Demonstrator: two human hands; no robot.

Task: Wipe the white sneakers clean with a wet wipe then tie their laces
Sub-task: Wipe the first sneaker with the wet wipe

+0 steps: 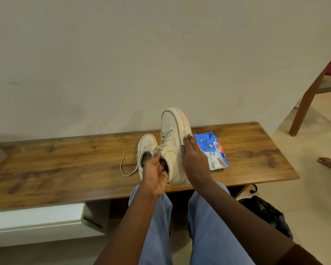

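Beneath both of my grips lay the wooden counter (65, 165), low enough that I could work over my knees. Above it my left grip (156, 175) held the raised sneaker (170, 146) toe-up and tilted. I judge this was so its sole edge faced my right grip (194, 159) and the damp side stayed off the wood. Just beyond the left grip and a little to its left, the second sneaker (146, 148) sat on the counter, toe pointing away from me. Just right of the right grip lay the blue wipe pack (214, 152), close by for a fresh sheet. The wet wipe (186, 135) sat under my right fingertips against the rim of the sole. Farther left of the left grip, a loose lace (126, 169) trailed across the wood, untied. My left grip was clenched on the raised sneaker, fingers hooked inside its opening. My right grip lay nearly flat, fingers straight, pressing the wipe to the shoe rather than closing round it.
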